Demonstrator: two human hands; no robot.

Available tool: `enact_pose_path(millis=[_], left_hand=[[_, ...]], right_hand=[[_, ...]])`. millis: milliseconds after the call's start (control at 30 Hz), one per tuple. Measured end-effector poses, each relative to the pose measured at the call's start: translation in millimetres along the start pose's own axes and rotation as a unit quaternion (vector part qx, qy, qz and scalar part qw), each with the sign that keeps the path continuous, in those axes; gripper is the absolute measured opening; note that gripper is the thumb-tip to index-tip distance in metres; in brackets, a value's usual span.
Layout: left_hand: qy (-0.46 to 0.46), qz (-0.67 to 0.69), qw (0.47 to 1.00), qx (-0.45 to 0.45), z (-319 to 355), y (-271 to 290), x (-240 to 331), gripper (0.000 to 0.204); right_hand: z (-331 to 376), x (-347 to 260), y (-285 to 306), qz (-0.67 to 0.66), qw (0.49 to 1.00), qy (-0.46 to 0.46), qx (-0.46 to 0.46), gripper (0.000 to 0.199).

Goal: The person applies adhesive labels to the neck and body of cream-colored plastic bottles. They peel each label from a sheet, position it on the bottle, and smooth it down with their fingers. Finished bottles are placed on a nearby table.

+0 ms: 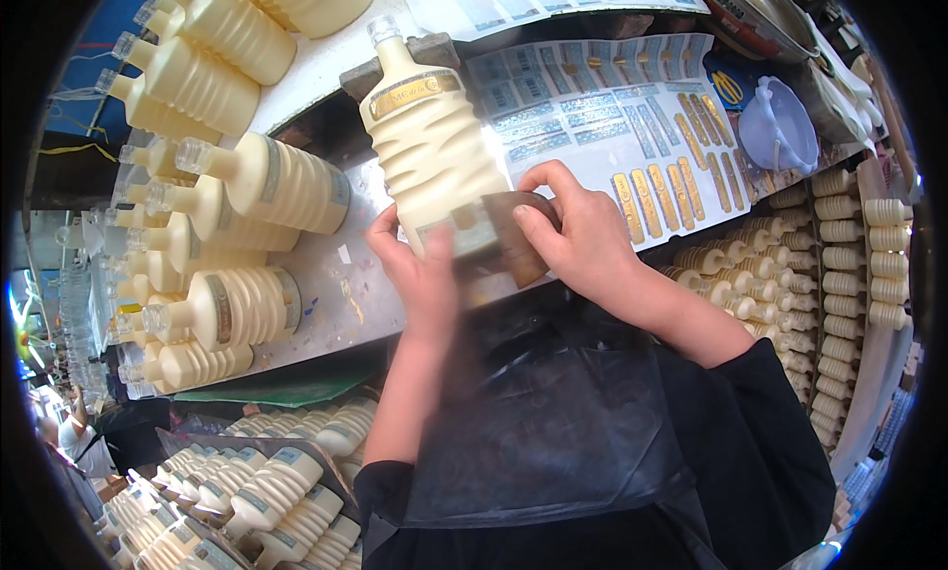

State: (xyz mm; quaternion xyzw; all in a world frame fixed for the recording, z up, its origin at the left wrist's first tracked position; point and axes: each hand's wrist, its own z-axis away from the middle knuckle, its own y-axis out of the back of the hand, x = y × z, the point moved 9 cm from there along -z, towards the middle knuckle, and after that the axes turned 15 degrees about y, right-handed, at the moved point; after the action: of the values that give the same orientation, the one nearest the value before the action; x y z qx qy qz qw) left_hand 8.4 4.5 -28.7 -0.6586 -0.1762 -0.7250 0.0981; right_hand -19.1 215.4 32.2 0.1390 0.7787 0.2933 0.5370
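A cream bottle [425, 140] with wavy ridges and a clear glass neck lies in front of me, its neck pointing away. A gold strip label [413, 94] sits across its shoulder, and a pale label [464, 232] is near its base. My left hand [420, 269] grips the base's left side, fingers at the edge and a motion-smeared thumb over the pale label. Between the thumb and fingers of my right hand [583, 229] is a flat brown piece [520, 242], held against the base's right corner; its material is unclear.
Several similar bottles [247, 308] lie stacked along the table's left side. Sheets of gold and silver labels [602, 125] are spread at the right, beside a lilac bucket [778, 125] and yellow-handled scissors [728, 86]. More bottles fill racks [834, 303] at right and trays [267, 491] below left.
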Motion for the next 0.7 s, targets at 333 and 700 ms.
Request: enact_pose_path(millis=[333,700], left_hand=[[0.056,0.1,0.993,-0.007,-0.7,2.2,-3.8,0.048],[0.031,0.041,0.999,0.015,-1.0,-2.0,4.8,0.048]], right_hand=[[-7.3,-7.7,14.9,-0.044,0.998,0.016,0.044,0.021],[0.4,13.0,0.1,-0.011,1.0,0.017,0.021,0.02]])
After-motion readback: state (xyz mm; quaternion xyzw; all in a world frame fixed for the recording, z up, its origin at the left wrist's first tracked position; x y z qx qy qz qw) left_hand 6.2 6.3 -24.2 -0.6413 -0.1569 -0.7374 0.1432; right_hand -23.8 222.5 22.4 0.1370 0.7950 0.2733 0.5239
